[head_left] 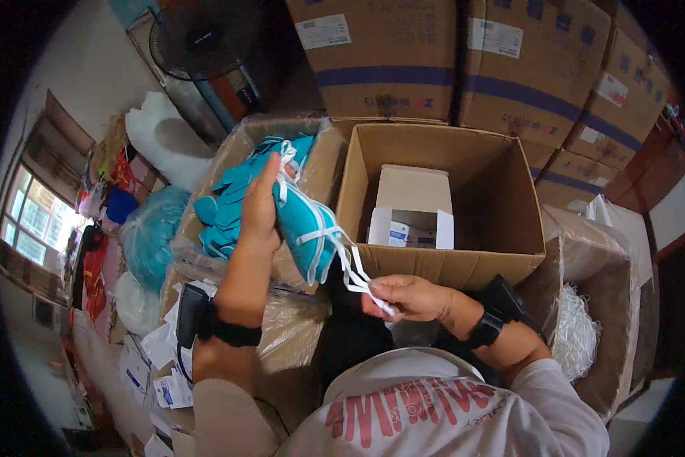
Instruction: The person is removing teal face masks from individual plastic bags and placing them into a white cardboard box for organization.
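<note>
My left hand (pixel 260 204) is raised in front of me, wrapped round a teal cup-shaped face mask (pixel 306 236), perhaps a nested stack of them. White elastic straps (pixel 345 259) run across the mask and trail down to the right. Their far end is pinched between the fingers of my right hand (pixel 412 297), so the straps span the gap between both hands. Behind my left hand, a plastic-lined carton (pixel 323 164) is heaped with loose teal mask pieces (pixel 239 186).
An open cardboard box (pixel 479 266) ahead holds white cartons (pixel 415 186). At right, another box (pixel 616 320) contains a pile of white straps (pixel 576 335). Tall sealed boxes (pixel 388 46) stand behind. Bags of teal material (pixel 153 232) and scattered papers (pixel 171 388) lie at left.
</note>
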### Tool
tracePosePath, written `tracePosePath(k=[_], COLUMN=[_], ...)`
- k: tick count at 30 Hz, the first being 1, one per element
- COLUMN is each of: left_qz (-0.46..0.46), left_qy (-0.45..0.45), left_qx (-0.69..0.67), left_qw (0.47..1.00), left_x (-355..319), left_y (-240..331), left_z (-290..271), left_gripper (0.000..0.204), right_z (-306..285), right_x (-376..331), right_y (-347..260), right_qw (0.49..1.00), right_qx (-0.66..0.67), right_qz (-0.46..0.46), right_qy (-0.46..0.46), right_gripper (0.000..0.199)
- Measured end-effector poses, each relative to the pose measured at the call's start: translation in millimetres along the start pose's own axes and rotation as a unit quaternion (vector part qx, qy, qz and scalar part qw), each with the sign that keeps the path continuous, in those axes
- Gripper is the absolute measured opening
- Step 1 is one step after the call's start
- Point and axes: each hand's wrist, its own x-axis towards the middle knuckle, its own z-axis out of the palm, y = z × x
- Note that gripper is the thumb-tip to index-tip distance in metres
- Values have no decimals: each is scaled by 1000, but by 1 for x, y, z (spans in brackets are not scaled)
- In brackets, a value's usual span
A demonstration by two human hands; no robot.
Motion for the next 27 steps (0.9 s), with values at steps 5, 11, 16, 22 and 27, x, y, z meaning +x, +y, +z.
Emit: tracePosePath(k=[5, 11, 16, 22, 27], left_qz=[153, 60, -106, -163, -141], left_qy=[-39, -319, -422, -414, -233], left_qx=[379, 337, 258, 192, -89], left_qw=[912, 884, 862, 875, 958], left_x=[-14, -80, -92, -105, -125], left_y=[10, -74, -94, -90, -83], left_z=[-28, -4, 0, -29, -23], left_gripper=[28, 28, 25, 29, 28], right_z=[-16, 5, 23, 11, 45], right_x=[-23, -5, -10, -20, -10], right_y=[-18, -50, -58, -36, -28], right_qw=[981, 822, 805, 838, 872], right_qx=[-151, -547, -586, -542, -455], right_qz=[50, -122, -14, -2, -106], right_qy=[115, 99, 88, 63, 145], right_gripper=[31, 28, 29, 29, 20])
